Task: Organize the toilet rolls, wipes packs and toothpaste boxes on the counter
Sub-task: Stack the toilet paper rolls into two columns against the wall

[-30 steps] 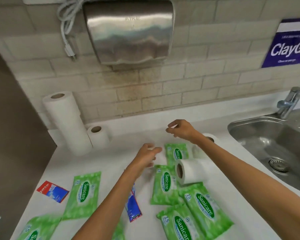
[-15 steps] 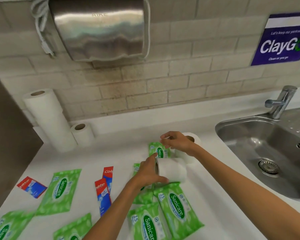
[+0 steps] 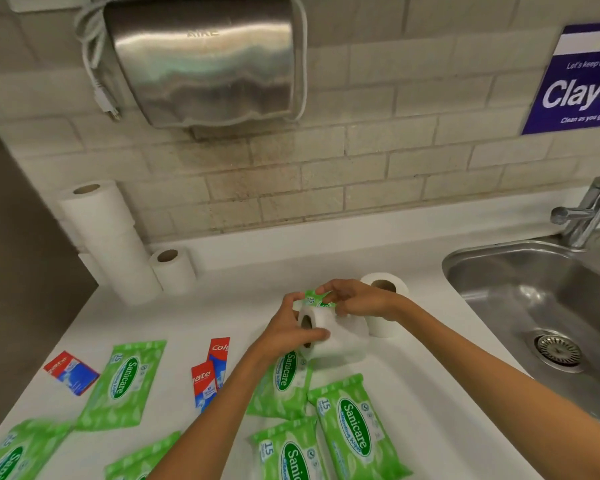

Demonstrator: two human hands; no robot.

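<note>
Seven green wipes packs (image 3: 125, 382), three red-blue toothpaste boxes (image 3: 71, 372), white toilet rolls (image 3: 174, 271) on white bench (image 3: 222, 306).
One lying roll (image 3: 340, 337) sits clasped between left grip (image 3: 288, 334) and right grip (image 3: 361, 301).

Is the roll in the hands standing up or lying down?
Lying down. The roll shows its tube hole facing sideways, by the left hand.

Left hand (image 3: 288, 336) gripped sideways toilet roll (image 3: 329, 336) at core end; right hand (image 3: 361, 301) held its top; wipes packs (image 3: 125, 382) scattered on counter (image 3: 222, 306).
</note>
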